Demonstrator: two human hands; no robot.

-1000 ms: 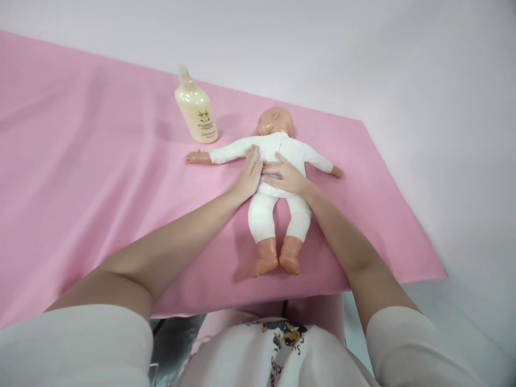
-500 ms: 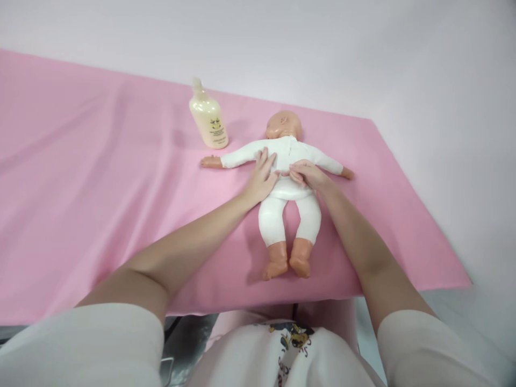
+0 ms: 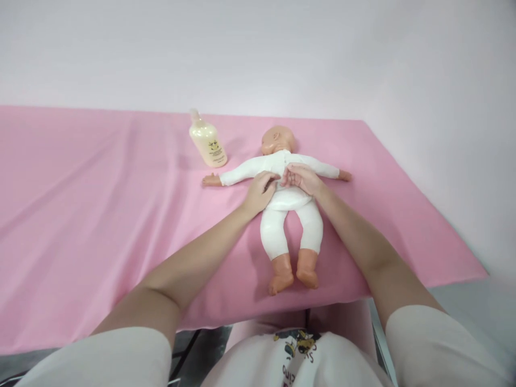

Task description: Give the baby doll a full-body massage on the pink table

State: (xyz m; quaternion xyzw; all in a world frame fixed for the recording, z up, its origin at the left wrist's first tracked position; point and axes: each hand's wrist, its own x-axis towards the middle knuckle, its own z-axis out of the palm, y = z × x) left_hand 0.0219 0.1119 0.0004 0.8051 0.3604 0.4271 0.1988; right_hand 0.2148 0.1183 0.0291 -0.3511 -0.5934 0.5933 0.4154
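A baby doll (image 3: 289,198) in a white suit lies stretched out, its back seam up, its head turned to the left and its arms spread. My left hand (image 3: 261,191) rests on the left side of its back, fingers bent over, with a gap between thumb and fingers. On the right side of the back is my right hand (image 3: 303,178), cupped on its edge, its fingers loosely curved and a little apart. Nothing loose shows in either hand. The fingertips of both hands nearly meet over the doll's middle.
A pump bottle (image 3: 208,144) of cream-coloured liquid stands beyond the doll's left arm. Pink cloth (image 3: 100,215) with folds at the left covers the table. The table's near edge runs just below the doll's feet, and a white wall (image 3: 242,54) rises behind.
My left hand has drawn its fingers in from lying spread on the doll's back. My right hand has moved slightly up the back and its fingers have loosened. The view has tilted up.
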